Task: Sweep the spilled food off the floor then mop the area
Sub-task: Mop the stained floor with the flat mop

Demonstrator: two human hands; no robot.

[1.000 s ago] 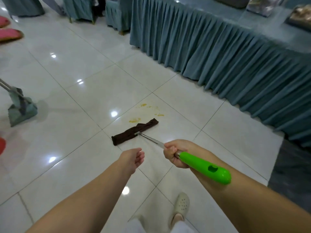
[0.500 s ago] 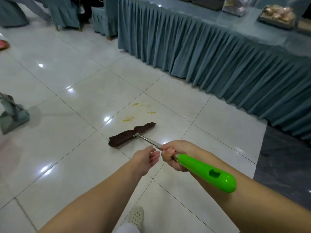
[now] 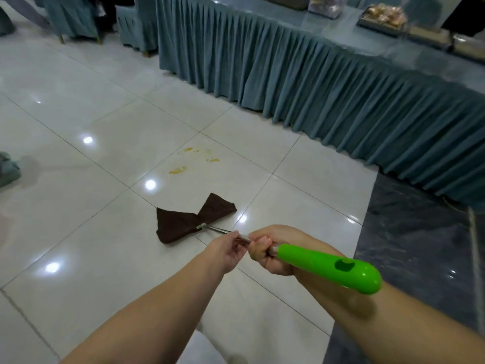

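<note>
A mop with a bright green handle end (image 3: 330, 269) and a metal shaft runs from my hands down to a dark brown cloth head (image 3: 183, 222) lying on the white tiled floor. My right hand (image 3: 270, 248) grips the shaft just below the green part. My left hand (image 3: 228, 249) reaches the shaft right in front of it, fingers curling around the metal. Yellow food smears (image 3: 193, 160) stain the tile a short way beyond the cloth, apart from it.
A long table with a pleated teal skirt (image 3: 328, 95) runs along the right and back. Covered chairs (image 3: 131, 24) stand at the far left. A grey dustpan (image 3: 8, 169) sits at the left edge. Dark marble flooring (image 3: 414, 253) borders the tiles on the right.
My left hand has come across from open air to the mop shaft beside my right hand. The mop head has drawn back from the smears and its cloth has folded.
</note>
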